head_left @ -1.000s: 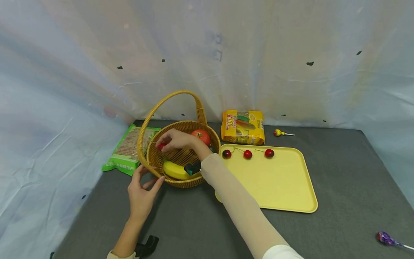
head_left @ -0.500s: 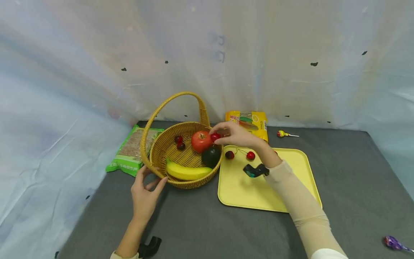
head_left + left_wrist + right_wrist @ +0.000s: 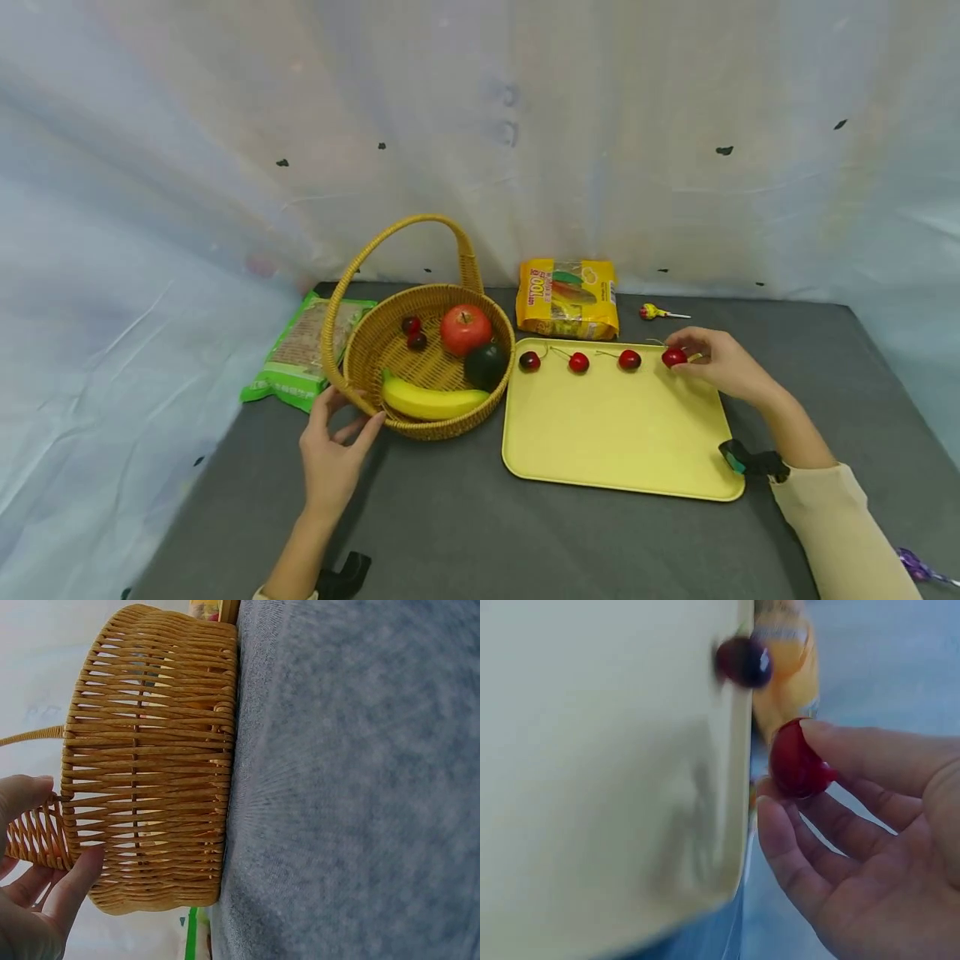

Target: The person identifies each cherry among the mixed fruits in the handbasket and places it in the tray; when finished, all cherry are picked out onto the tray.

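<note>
My left hand (image 3: 330, 454) grips the near left side of the wicker basket (image 3: 435, 431), at the foot of its handle. In the left wrist view, thumb and fingers pinch the woven handle base (image 3: 37, 838). Inside the basket lie a banana (image 3: 431, 402), a red apple (image 3: 466, 329), a dark green round fruit (image 3: 486, 365) and a few cherries (image 3: 414, 333). Over the far right corner of the yellow tray (image 3: 622, 442), my right hand (image 3: 720, 362) pinches a cherry (image 3: 799, 759) between thumb and fingers. Three other cherries (image 3: 578, 362) lie in a row along the tray's far edge.
A yellow snack packet (image 3: 567, 298) stands behind the tray, with a yellow lollipop (image 3: 660, 312) to its right. A green bag (image 3: 300, 354) lies left of the basket. One purple lollipop (image 3: 917, 567) sits at the near right.
My right hand has left the basket with a cherry and moved right, across to the tray's far right corner. The left hand has kept its grip on the basket.
</note>
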The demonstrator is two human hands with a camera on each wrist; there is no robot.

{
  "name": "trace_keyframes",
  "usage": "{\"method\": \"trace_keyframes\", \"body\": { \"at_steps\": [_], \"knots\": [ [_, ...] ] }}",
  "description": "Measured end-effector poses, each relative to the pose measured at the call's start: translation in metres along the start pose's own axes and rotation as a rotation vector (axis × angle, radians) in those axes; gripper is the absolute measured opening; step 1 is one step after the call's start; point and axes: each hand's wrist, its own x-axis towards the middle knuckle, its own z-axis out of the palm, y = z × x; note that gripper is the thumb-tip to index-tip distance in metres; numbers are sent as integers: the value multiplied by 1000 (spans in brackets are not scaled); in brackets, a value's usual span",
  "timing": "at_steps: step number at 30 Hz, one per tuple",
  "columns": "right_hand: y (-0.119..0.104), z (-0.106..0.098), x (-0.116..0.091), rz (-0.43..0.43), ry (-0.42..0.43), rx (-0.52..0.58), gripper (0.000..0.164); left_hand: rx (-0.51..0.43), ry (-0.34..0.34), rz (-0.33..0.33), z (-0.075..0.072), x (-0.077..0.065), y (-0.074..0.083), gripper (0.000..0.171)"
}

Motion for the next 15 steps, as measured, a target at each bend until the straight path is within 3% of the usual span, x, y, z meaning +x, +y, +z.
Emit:
{"method": "trace_keyframes", "body": {
  "at_steps": [4,15],
  "knots": [
    [12,-4,-8,42,-11,-28,33,-12,-3,4,-2,-1,-8,68],
    [17,-2,-1,42,-35,-109,29,-15,-1,4,-2,-1,-6,67]
  ]
}}
